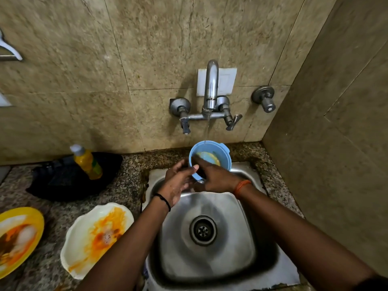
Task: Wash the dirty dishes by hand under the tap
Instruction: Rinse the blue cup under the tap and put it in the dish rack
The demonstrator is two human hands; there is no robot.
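A blue bowl (210, 157) is held tilted under the tap (210, 89), its mouth facing the person. The left hand (178, 181) keeps a closed grip on its near rim; the right hand (214, 177), fingers straight, reaches inside.

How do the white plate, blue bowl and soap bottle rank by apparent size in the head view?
1. White plate, largest, though nearer the camera.
2. Blue bowl, partly hidden by both hands.
3. Soap bottle, close to the bowl, so this order is unsure.
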